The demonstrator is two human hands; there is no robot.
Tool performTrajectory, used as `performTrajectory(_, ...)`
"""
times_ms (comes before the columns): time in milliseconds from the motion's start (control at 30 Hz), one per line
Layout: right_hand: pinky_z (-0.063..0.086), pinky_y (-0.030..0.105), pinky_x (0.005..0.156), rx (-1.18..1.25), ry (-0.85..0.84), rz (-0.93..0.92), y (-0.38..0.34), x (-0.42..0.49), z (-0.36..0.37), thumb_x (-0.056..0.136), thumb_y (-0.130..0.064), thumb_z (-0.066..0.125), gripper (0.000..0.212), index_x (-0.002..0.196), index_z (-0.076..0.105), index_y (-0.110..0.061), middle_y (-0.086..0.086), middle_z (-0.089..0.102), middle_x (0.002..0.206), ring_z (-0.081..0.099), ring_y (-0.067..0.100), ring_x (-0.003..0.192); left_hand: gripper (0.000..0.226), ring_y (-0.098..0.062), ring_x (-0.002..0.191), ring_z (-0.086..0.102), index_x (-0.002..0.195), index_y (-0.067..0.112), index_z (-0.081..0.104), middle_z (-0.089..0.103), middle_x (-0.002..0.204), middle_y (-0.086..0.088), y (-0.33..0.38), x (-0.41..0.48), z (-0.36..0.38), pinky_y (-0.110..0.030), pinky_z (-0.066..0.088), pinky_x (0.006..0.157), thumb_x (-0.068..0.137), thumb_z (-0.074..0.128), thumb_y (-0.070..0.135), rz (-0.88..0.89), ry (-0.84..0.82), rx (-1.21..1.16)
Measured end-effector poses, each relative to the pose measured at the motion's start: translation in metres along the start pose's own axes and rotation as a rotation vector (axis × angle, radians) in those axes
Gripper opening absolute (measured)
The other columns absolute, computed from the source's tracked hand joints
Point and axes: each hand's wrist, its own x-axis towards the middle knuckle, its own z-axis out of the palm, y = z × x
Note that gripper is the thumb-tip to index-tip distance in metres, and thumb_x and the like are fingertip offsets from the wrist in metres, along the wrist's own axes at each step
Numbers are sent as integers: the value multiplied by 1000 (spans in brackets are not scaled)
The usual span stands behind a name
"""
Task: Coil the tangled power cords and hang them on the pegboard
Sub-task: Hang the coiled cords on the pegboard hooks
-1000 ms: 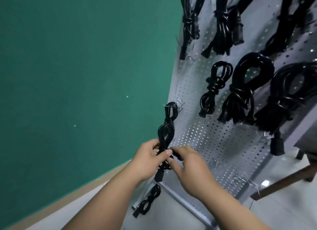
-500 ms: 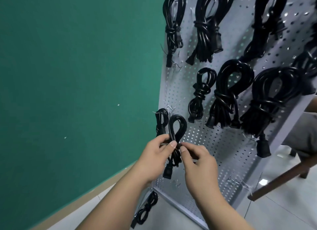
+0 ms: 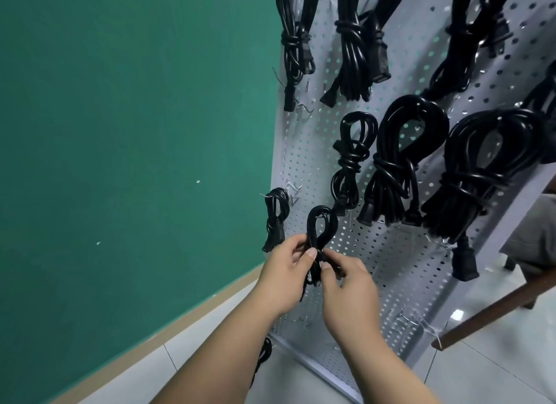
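Black and rubbery, a small coiled power cord (image 3: 321, 226) was held in front of the lower left part of the grey perforated metal pegboard (image 3: 391, 271), its loop turned upward. Its waist was pinched by the fingers (image 3: 308, 258) of the left hand (image 3: 281, 280) and grasped from the opposite side by the right hand (image 3: 350, 295). Larger black cord bundles (image 3: 397, 162) were hung higher on the pegboard, and one thin black bundle (image 3: 275, 217) at its left edge.
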Motion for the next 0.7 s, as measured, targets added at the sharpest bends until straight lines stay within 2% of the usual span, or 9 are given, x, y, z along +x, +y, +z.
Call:
performTrajectory(100, 39, 29, 97, -127, 8, -30, 9, 7, 4, 105, -19, 59, 38, 141, 67, -26, -3, 66, 131, 55, 21, 122, 27, -8, 116, 69, 132, 24, 66, 61, 126, 7, -7, 11, 5, -39, 53, 110, 105, 64, 21, 73, 40, 146)
performTrajectory(167, 37, 29, 96, -214, 14, -37, 13, 11, 8, 105, -18, 57, 41, 145, 63, -24, 1, 65, 137, 50, 23, 123, 31, -7, 117, 66, 132, 31, 66, 58, 124, 12, -10, 18, 8, -40, 52, 110, 102, 66, 30, 115, 43, 210)
performTrajectory(233, 39, 35, 103, -273, 23, -51, 15, 14, 12, 104, -19, 57, 45, 148, 60, -22, 4, 63, 139, 47, 24, 123, 36, -8, 119, 65, 135, 34, 65, 61, 124, 13, -12, 23, 12, -40, 52, 109, 99, 64, 37, 152, 34, 250)
performTrajectory(333, 40, 44, 106, -388, 43, -78, 21, 18, 21, 101, -21, 60, 50, 151, 56, -19, 8, 62, 140, 47, 30, 123, 36, -13, 118, 65, 138, 27, 65, 65, 128, 6, -17, 32, 16, -42, 53, 106, 102, 64, 31, 178, 29, 309)
performTrajectory(400, 42, 48, 105, -465, 67, -93, 25, 19, 25, 98, -20, 63, 54, 152, 54, -16, 12, 59, 142, 47, 35, 124, 40, -15, 119, 67, 137, 25, 65, 69, 130, 3, -19, 35, 16, -42, 53, 106, 99, 62, 36, 168, 11, 320)
performTrajectory(467, 43, 52, 104, -527, 104, -108, 27, 17, 28, 94, -19, 66, 58, 151, 54, -14, 14, 57, 145, 46, 38, 127, 43, -9, 121, 67, 138, 25, 65, 71, 132, 6, -22, 34, 13, -40, 52, 109, 97, 65, 36, 149, -19, 292)
performTrajectory(533, 43, 56, 108, -581, 138, -134, 26, 13, 30, 92, -19, 68, 61, 150, 52, -12, 16, 53, 147, 43, 39, 134, 41, -2, 122, 66, 139, 26, 65, 71, 133, 10, -26, 32, 6, -38, 51, 112, 98, 71, 26, 141, -34, 243)
performTrajectory(633, 35, 61, 116, -555, 171, -191, 18, 1, 36, 91, -17, 66, 65, 153, 48, -10, 15, 47, 153, 37, 39, 143, 42, 0, 119, 67, 139, 25, 66, 72, 129, 13, -33, 26, -8, -38, 52, 112, 98, 73, 20, 124, -31, 213)
performTrajectory(700, 30, 59, 122, -482, 176, -238, 11, -10, 42, 91, -16, 64, 66, 155, 46, -12, 11, 42, 159, 33, 37, 148, 37, -3, 111, 70, 134, 23, 68, 74, 120, 12, -38, 20, -20, -39, 56, 107, 98, 73, 18, 90, -34, 206)
